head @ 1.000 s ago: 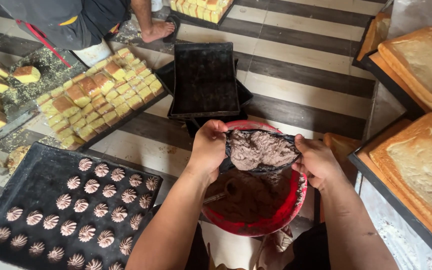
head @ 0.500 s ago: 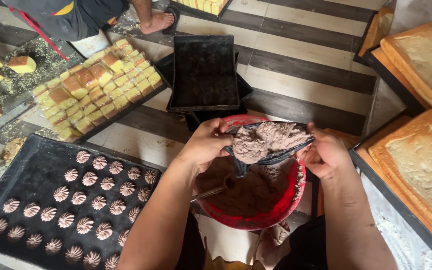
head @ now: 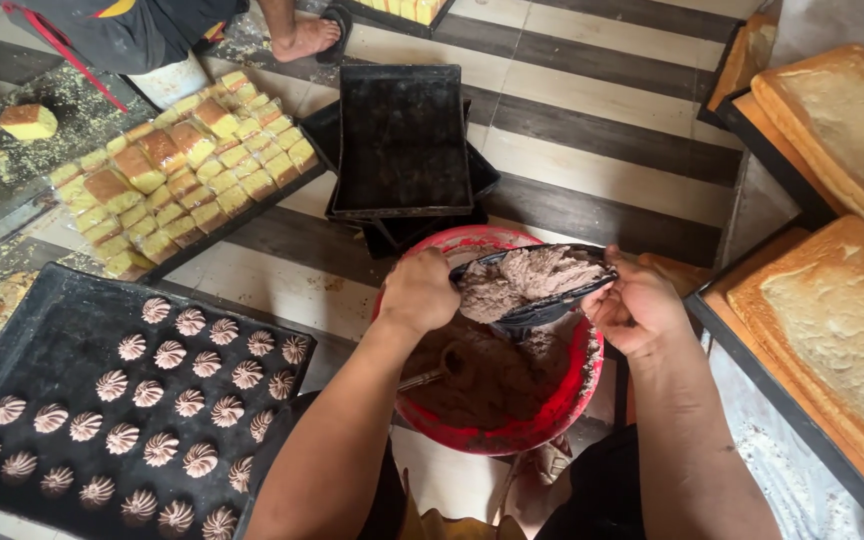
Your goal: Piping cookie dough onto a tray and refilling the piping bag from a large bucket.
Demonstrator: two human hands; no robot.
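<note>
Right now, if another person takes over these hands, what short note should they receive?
Left hand: grips one edge of the black piping bag, held open above the red bowl.
Right hand: grips the bag's other edge.
Bag: loaded with brown cream; more cream and a spoon are in the bowl.
Done: black tray at left carries rows of piped swirls.
Left: its near-left part is bare; empty dark trays are stacked beyond the bowl.

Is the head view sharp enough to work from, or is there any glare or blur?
Head view: even daylight, soft shadows, no harsh glare; left hand, right hand and the bag over the red bowl look fairly sharp; wide-angle bending towards the edges.
</note>
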